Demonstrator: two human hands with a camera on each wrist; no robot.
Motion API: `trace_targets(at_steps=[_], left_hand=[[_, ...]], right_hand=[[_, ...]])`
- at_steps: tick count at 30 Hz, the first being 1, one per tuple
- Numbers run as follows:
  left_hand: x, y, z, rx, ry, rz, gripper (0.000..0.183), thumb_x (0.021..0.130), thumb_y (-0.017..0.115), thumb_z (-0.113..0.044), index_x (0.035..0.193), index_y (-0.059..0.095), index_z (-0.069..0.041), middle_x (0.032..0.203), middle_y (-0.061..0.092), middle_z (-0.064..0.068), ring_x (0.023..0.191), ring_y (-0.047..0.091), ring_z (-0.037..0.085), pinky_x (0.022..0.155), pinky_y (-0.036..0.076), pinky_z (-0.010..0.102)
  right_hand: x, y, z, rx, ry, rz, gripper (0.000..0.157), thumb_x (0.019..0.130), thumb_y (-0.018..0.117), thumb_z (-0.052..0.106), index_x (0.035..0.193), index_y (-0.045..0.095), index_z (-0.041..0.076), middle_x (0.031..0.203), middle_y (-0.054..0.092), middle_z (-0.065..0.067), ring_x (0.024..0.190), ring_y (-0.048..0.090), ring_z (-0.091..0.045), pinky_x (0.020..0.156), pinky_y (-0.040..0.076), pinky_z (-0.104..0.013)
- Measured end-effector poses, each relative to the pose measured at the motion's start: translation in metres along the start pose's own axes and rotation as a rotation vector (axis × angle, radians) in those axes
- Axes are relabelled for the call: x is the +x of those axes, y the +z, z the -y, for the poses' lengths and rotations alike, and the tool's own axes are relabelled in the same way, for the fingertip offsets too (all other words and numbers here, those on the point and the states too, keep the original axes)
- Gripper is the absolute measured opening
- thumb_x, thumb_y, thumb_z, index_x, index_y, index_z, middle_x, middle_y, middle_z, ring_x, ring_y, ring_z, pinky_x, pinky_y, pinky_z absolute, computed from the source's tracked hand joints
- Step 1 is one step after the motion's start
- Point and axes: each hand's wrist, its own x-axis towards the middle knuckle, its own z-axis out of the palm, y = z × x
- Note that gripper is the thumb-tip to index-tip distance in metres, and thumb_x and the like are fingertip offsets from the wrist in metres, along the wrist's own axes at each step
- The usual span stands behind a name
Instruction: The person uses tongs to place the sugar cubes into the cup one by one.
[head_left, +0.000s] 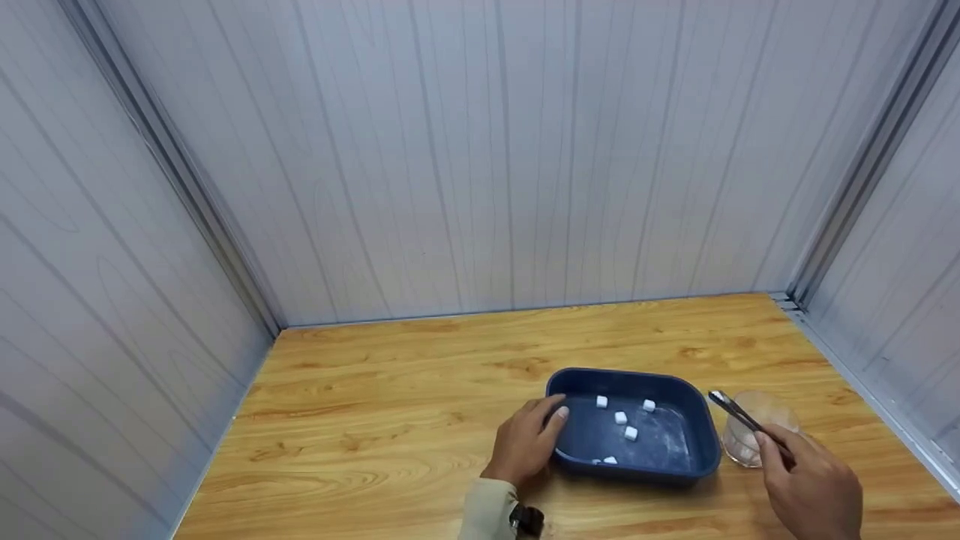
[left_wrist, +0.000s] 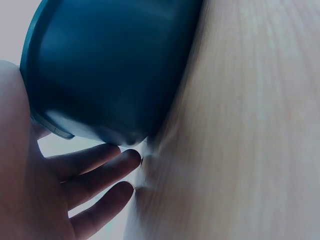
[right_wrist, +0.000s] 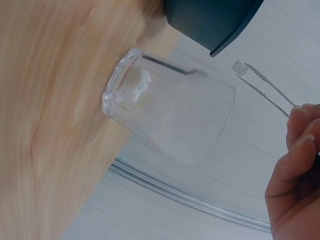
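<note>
My left hand [head_left: 526, 441] holds the near-left rim of a dark blue rectangular dish [head_left: 709, 450], thumb over the edge. In the left wrist view, the fingers [left_wrist: 107, 172] lie along the dish's outer wall. Several small white cubes [head_left: 631, 433] are spread over its floor, with white bits by the front wall. My right hand [head_left: 814, 480] grips metal tweezers [head_left: 742, 417]. Their serrated tips pinch one white cube [right_wrist: 240, 68], level with the rim of a clear glass [right_wrist: 200, 117]. White pieces [right_wrist: 134, 85] lie at the bottom of the glass.
A wood-grain table [head_left: 360, 420] carries the dish and the glass, which stands just right of the dish. Pale panel walls [head_left: 465, 165] close off the back and both sides. A dark watch-like device [head_left: 527, 519] is on the left wrist.
</note>
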Motion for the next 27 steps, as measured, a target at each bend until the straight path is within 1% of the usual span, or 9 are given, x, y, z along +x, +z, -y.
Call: trace_targets(at_steps=[5, 12, 14, 18, 21, 27], left_hand=[[-0.001, 0.000, 0.000, -0.007, 0.010, -0.007, 0.051, 0.095, 0.030, -0.058, 0.130, 0.054, -0.030, 0.122, 0.056, -0.008, 0.111, 0.053, 0.012, 0.091, 0.043, 0.039], [-0.001, 0.000, 0.001, -0.014, 0.004, -0.010, 0.050, 0.095, 0.031, -0.057, 0.130, 0.054, -0.031, 0.122, 0.056, -0.009, 0.111, 0.054, 0.012, 0.091, 0.043, 0.039], [-0.001, 0.000, 0.001, -0.019, 0.000, -0.010, 0.050, 0.095, 0.031, -0.057, 0.130, 0.054, -0.032, 0.122, 0.056, -0.009, 0.111, 0.053, 0.012, 0.091, 0.043, 0.039], [-0.001, 0.000, 0.002, -0.030, -0.009, -0.004, 0.049, 0.094, 0.031, -0.058, 0.131, 0.053, -0.033, 0.122, 0.055, -0.011, 0.111, 0.053, 0.012, 0.091, 0.043, 0.040], [-0.002, 0.000, 0.002, -0.036, -0.013, 0.001, 0.049, 0.094, 0.031, -0.058, 0.131, 0.053, -0.034, 0.121, 0.055, -0.011, 0.111, 0.053, 0.012, 0.091, 0.043, 0.041], [-0.001, 0.000, 0.002, -0.034, -0.008, -0.006, 0.049, 0.094, 0.031, -0.058, 0.130, 0.054, -0.033, 0.120, 0.056, -0.011, 0.111, 0.053, 0.012, 0.091, 0.043, 0.040]], right_hand=[[0.001, -0.002, -0.003, -0.002, 0.014, 0.000, 0.013, 0.076, 0.073, 0.011, 0.088, 0.073, 0.005, 0.070, 0.064, -0.003, 0.059, 0.055, -0.015, 0.052, 0.033, -0.014], [0.002, -0.005, -0.005, -0.023, 0.061, 0.004, 0.013, 0.078, 0.071, 0.011, 0.088, 0.072, 0.003, 0.072, 0.066, -0.008, 0.061, 0.059, -0.022, 0.050, 0.035, -0.017], [0.001, -0.005, -0.006, -0.019, 0.057, -0.010, 0.013, 0.078, 0.072, 0.011, 0.088, 0.072, 0.003, 0.071, 0.065, -0.008, 0.059, 0.058, -0.021, 0.050, 0.035, -0.016], [-0.001, -0.005, -0.010, 0.008, 0.022, -0.055, 0.013, 0.076, 0.073, 0.010, 0.086, 0.072, 0.002, 0.069, 0.065, -0.007, 0.056, 0.053, -0.012, 0.049, 0.034, -0.012], [-0.002, -0.005, -0.012, 0.014, 0.019, -0.068, 0.013, 0.075, 0.073, 0.010, 0.086, 0.072, 0.003, 0.071, 0.065, -0.007, 0.057, 0.052, -0.007, 0.050, 0.034, -0.011], [-0.002, -0.007, -0.014, 0.006, 0.040, -0.065, 0.014, 0.076, 0.073, 0.010, 0.087, 0.072, 0.002, 0.072, 0.066, -0.009, 0.056, 0.053, -0.010, 0.049, 0.034, -0.012]])
